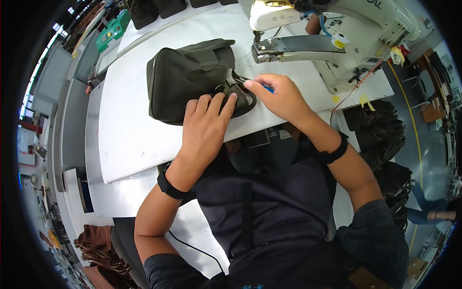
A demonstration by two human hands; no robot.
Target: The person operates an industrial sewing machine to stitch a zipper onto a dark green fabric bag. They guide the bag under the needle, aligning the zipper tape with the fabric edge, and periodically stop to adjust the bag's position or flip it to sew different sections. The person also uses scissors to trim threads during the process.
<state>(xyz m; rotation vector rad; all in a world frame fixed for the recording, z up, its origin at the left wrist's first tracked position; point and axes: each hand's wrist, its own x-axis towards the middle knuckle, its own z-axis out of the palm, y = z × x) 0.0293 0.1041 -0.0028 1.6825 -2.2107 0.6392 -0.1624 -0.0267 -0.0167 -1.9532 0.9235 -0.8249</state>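
Observation:
A dark olive-green bag, boxy with a zipper at its right end, lies on the white table. My left hand rests on the bag's near side, its fingers stretched out and slightly apart; the thumb is hidden. In my right hand is a small blue-handled tool, pinched between thumb and fingers. Its thin metal tip touches or nearly touches the bag beside the zipper opening. My fingers cover most of the tool, so its exact kind does not show.
A white sewing machine with a long arm stands at the table's far right. Dark bags line the back edge. Dark pieces hang at the right, brown ones at lower left. Another person's arm shows at the far right.

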